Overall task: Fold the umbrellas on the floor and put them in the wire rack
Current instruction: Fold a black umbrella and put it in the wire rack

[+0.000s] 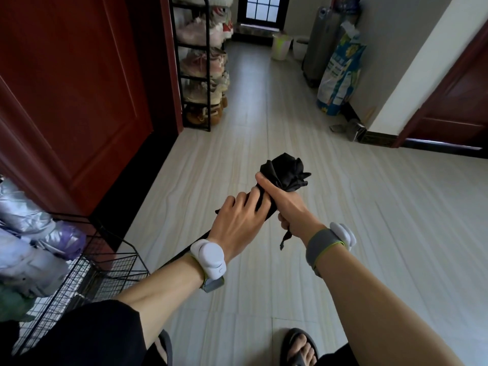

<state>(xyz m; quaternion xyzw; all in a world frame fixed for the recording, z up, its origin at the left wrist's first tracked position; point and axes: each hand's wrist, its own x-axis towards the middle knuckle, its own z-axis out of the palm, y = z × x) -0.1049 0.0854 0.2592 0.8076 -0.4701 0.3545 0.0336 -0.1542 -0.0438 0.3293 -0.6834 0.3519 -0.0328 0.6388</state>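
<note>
Left hand, right hand gripping black umbrella, sack print illegible

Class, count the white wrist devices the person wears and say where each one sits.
2: the left wrist device and the right wrist device; none seems hidden.

We note left grip and right grip bare, forearms bare. Rounded white left wrist pod and right wrist pod, each on a grey band edged lime green. Black loose garment at the legs. Black open-toe sandals, toes showing on one.
</note>
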